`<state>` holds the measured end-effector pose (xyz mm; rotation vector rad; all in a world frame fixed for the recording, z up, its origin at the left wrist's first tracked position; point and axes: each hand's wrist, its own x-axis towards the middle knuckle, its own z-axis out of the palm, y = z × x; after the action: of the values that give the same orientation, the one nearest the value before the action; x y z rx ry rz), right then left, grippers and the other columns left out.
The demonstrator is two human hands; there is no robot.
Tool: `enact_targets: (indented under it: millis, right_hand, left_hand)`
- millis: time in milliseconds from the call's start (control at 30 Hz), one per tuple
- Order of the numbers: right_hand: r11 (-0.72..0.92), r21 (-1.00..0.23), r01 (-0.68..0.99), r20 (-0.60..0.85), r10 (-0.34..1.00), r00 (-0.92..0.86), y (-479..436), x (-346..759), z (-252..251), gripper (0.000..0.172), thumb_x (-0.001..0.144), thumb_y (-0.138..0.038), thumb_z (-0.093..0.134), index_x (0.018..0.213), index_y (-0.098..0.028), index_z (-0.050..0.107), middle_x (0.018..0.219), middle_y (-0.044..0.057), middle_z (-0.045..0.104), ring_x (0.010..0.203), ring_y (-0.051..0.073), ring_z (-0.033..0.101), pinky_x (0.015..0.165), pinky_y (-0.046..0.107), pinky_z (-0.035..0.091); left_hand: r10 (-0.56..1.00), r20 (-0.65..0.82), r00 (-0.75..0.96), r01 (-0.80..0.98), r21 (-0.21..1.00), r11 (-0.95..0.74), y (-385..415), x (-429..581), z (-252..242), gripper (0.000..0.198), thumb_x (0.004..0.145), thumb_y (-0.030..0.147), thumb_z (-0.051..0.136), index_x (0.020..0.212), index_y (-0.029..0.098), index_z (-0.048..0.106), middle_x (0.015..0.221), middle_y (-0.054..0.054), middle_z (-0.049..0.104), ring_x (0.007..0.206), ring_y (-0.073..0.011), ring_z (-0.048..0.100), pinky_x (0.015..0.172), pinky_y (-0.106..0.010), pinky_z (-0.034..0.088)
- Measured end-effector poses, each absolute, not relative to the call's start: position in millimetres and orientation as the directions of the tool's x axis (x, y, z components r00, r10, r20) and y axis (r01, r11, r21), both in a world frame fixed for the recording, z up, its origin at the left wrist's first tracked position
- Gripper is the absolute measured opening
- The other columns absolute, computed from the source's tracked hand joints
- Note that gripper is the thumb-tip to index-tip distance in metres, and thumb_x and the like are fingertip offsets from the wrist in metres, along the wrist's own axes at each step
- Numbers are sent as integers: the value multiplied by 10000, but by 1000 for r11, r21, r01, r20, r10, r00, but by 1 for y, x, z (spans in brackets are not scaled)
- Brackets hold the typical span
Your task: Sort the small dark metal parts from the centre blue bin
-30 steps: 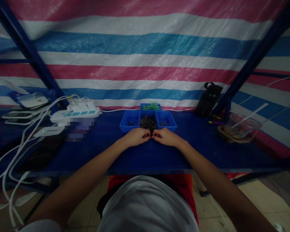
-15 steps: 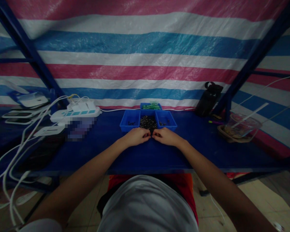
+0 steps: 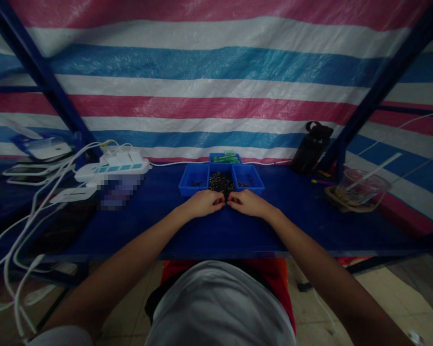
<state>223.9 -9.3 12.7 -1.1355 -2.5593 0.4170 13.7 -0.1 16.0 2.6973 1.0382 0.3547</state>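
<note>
My left hand and my right hand are close together at the near edge of a pile of small dark and shiny parts. Fingers of both hands are curled closed; whatever they pinch is too small and hidden to make out. To the left of the pile stands a blue bin with a few dark pieces on its floor. A second blue bin, on the right, holds several small parts. Behind the pile, green items lie in another blue bin.
On the left of the blue table lie a white power strip, white cables and phones. A black bottle stands at the back right, near a clear plastic cup with a straw. A striped tarp hangs behind.
</note>
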Motion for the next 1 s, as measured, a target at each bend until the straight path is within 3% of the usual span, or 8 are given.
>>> enact_targets:
  millis: [1000]
  right_hand:
    - [626,-377,682,151,769,-621,-11,225,17,126,856,-222,530,898,-159,631,674,5,629,589,104,539,559,206,317]
  left_hand:
    - [684,119,720,635,285,-718,-3,15,21,175,862,302,503,942,210,629,763,3,650,672,-129,575,569,-206,334]
